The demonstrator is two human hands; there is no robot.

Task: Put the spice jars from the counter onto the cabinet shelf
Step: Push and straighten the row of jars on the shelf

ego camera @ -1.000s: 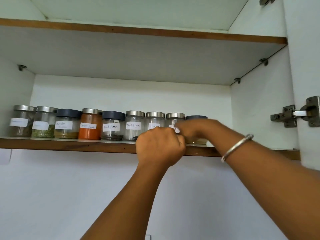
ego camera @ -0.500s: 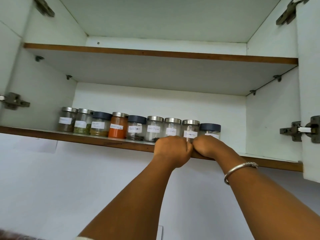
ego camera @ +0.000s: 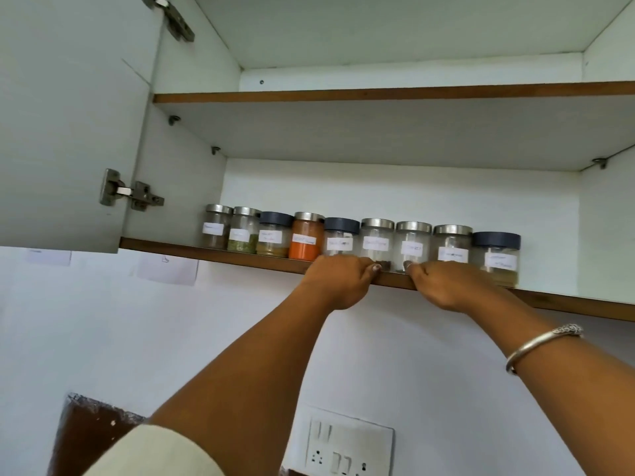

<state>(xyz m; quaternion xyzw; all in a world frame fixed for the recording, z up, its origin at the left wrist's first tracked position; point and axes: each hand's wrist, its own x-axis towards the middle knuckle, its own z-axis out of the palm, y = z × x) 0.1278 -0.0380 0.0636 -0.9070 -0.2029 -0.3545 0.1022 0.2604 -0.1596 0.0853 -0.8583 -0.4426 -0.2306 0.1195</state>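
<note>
Head view: nine spice jars (ego camera: pixel 378 242) are being kept in one row along the front of the cabinet shelf (ego camera: pixel 220 253), each labelled, lids steel or dark. The left hand (ego camera: pixel 338 281) is being rested on the shelf's front edge, fingers curled over it, nothing gripped; directly above it the dark-lidded jar (ego camera: pixel 339 239) and a steel-lidded jar (ego camera: pixel 377 242) are standing. The right hand (ego camera: pixel 446 285) is being rested on the same edge just beside the left, fingers bent, nothing gripped; above it two more steel-lidded jars are seen. The orange jar (ego camera: pixel 307 240) is sitting just left of the left hand. A bangle (ego camera: pixel 543 345) is being worn on the right wrist. A switch plate (ego camera: pixel 347 444) is showing below both arms.
</note>
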